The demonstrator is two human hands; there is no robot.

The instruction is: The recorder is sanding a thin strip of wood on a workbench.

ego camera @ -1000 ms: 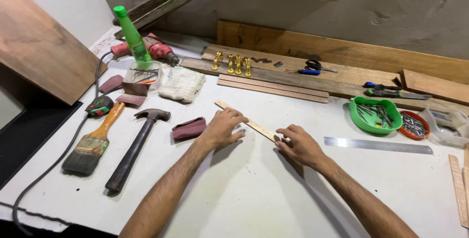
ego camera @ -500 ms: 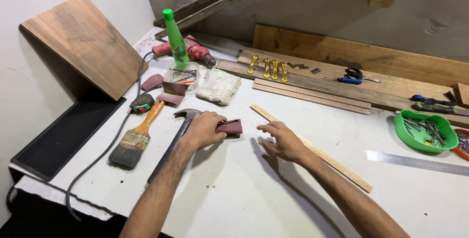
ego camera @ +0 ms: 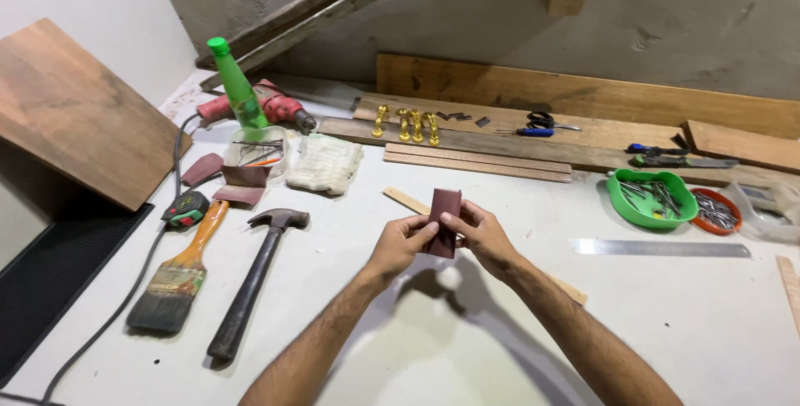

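Observation:
Both of my hands hold a folded piece of dark red sandpaper [ego camera: 443, 216] upright above the white table [ego camera: 417, 331]. My left hand [ego camera: 402, 244] pinches its left edge and my right hand [ego camera: 481, 235] pinches its right edge. A thin light wooden strip [ego camera: 407, 199] lies on the table behind and under my hands, running from upper left to lower right, partly hidden by them.
A claw hammer [ego camera: 250, 281], a paintbrush [ego camera: 175, 277], a tape measure [ego camera: 185, 209] and more sandpaper pieces [ego camera: 240, 185] lie at left. A steel ruler [ego camera: 662, 248], a green tray of nails [ego camera: 652, 198] and planks [ego camera: 575, 94] sit at right and back.
My left hand picked the sandpaper up from beside the hammer and brought it to the middle. My right hand came up and took hold of its other edge.

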